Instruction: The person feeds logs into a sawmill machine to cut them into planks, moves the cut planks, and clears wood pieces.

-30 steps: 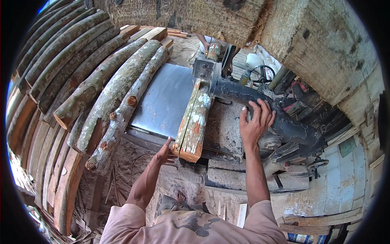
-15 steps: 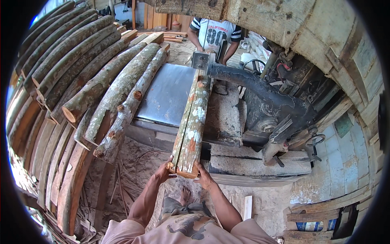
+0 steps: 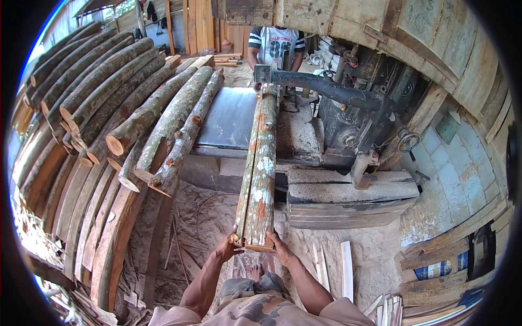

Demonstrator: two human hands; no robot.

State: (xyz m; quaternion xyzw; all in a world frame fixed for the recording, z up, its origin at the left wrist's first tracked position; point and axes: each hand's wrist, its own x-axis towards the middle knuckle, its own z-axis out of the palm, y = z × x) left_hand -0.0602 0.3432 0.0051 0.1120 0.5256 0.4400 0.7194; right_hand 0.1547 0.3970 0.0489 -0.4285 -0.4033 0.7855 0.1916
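A long bark-covered log lies along the saw table, parted lengthwise by a straight slit into a narrow slab (image 3: 247, 190) on the left and a wider piece (image 3: 263, 182) on the right. My left hand (image 3: 227, 248) is closed on the slab's near end. On the other side, my right hand (image 3: 279, 249) grips the near end of the wider piece. Both near ends overhang the metal saw table (image 3: 227, 122) toward me. The far end passes beside the dark saw guide arm (image 3: 326, 87), where the blade is mostly hidden.
Stacked logs (image 3: 157, 130) crowd the left side. A co-worker (image 3: 276, 46) stands beyond the saw. Sawdust-covered timber beams (image 3: 350, 190) lie right of the log, and a handwheel (image 3: 408, 142) juts out. Thin offcut strips (image 3: 347, 271) lie on the floor to my right.
Both log pieces have come toward me, with more of their length overhanging the table. My hands keep their grip on the ends. The view has tilted up slightly.
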